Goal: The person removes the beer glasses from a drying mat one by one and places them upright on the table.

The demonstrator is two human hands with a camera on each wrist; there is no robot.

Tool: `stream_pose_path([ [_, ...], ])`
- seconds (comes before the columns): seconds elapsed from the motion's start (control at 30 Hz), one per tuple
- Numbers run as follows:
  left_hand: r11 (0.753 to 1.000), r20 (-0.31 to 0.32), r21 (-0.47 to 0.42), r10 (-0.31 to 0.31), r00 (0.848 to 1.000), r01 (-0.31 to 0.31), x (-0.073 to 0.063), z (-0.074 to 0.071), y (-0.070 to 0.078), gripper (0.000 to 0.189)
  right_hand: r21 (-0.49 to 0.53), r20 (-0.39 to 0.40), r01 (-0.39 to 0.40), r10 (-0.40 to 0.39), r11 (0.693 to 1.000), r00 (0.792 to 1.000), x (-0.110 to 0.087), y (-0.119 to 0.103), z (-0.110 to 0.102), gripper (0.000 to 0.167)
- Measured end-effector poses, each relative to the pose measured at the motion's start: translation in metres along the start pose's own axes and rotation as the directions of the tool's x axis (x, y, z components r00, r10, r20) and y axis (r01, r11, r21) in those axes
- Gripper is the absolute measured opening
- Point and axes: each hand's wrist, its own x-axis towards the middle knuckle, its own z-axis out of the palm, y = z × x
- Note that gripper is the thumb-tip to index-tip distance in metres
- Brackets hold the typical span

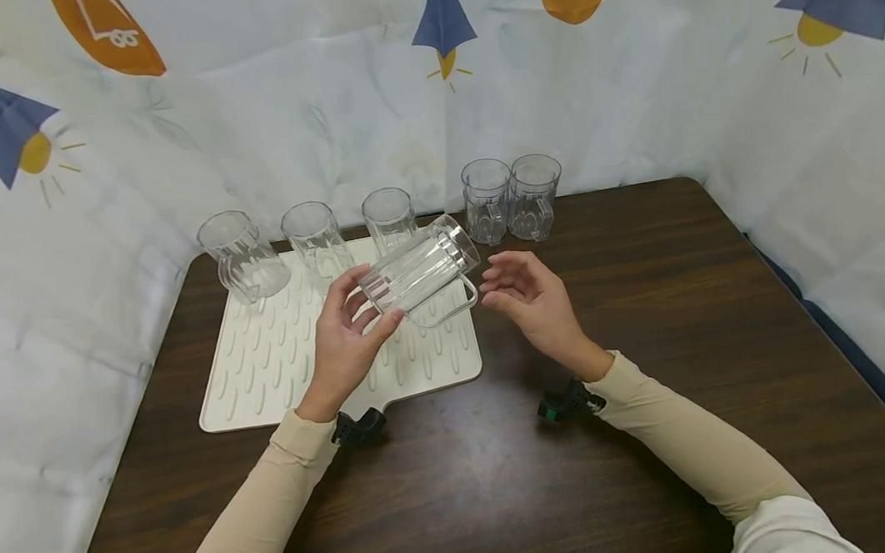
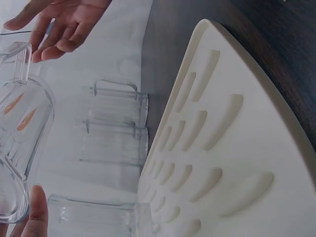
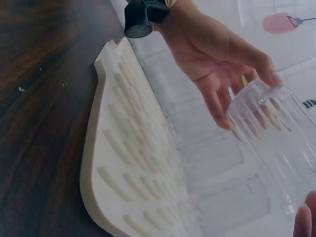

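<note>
My left hand (image 1: 351, 323) grips a clear mug (image 1: 415, 269) by its base, thumb on the near side and fingers behind. The mug is tilted over the white ridged drying mat (image 1: 267, 377), its mouth toward the right and its handle on the lower side. Just right of the mouth, my right hand (image 1: 530, 301) hovers with loosely bent fingers and holds nothing. In the left wrist view, the right hand (image 2: 69, 24) appears beyond the mug handle (image 2: 22, 61). The left hand (image 3: 217, 64) shows around the mug's base in the right wrist view.
Three clear mugs stand along the mat's back: one at the left (image 1: 242, 254), one in the middle (image 1: 316, 241), one at the right (image 1: 388, 217). Two more mugs, a left one (image 1: 487, 199) and a right one (image 1: 534, 196), stand on the dark wooden table (image 1: 639, 299) by the patterned curtain (image 1: 328, 107).
</note>
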Motion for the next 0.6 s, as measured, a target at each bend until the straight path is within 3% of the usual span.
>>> stream_pose_path([
  [0.3, 0.999, -0.001, -0.028, 0.035, 0.999, -0.035, 0.003, 0.003, 0.003, 0.074, 0.167, 0.032, -0.187, 0.184, 0.968, 0.982, -0.004, 0.009, 0.003, 0.071],
  [0.6, 0.999, 0.001, -0.047, 0.027, 1.0, -0.027, 0.004, 0.011, 0.006, 0.073, 0.333, 0.071, -0.268, 0.26, 0.904, 0.963, -0.006, 0.013, 0.009, 0.047],
])
